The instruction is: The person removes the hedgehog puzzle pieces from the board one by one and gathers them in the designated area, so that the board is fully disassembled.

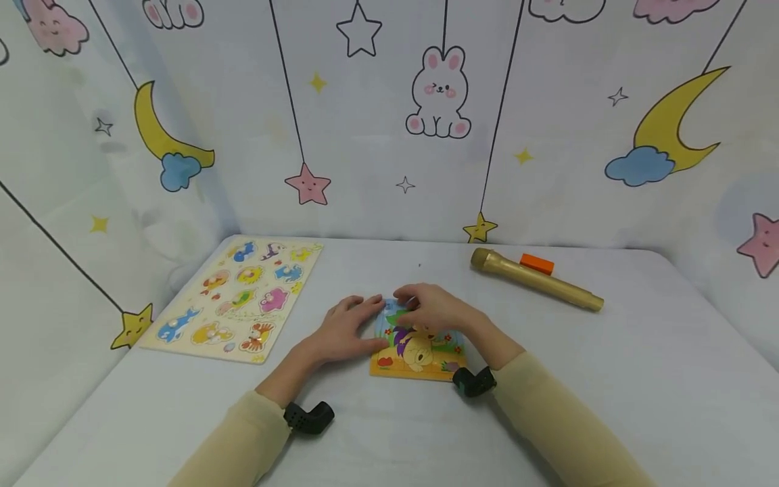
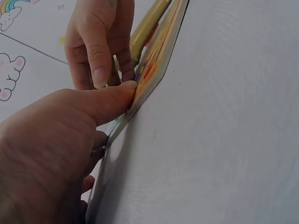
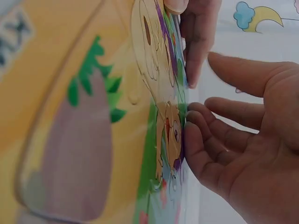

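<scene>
A small square picture board [image 1: 420, 355], orange below and blue-green above, lies flat on the table with a cartoon animal on it. My left hand [image 1: 348, 331] rests at its left side, thumb on the board's surface and the other fingers along the edge, as the left wrist view [image 2: 60, 135] also shows. Over the upper part of the board is my right hand [image 1: 435, 308], its fingers bent and some fingertips touching the surface in the right wrist view [image 3: 243, 121]. Whether it pinches a piece cannot be told. The right hand hides part of the picture.
On the left of the white table [image 1: 389, 433] lies a large cream board [image 1: 243, 318] with several colourful animal shapes. A gold microphone-shaped stick [image 1: 535, 279] lies at the back right, beside an orange block [image 1: 537, 263]. A patterned curtain [image 1: 377, 101] stands behind.
</scene>
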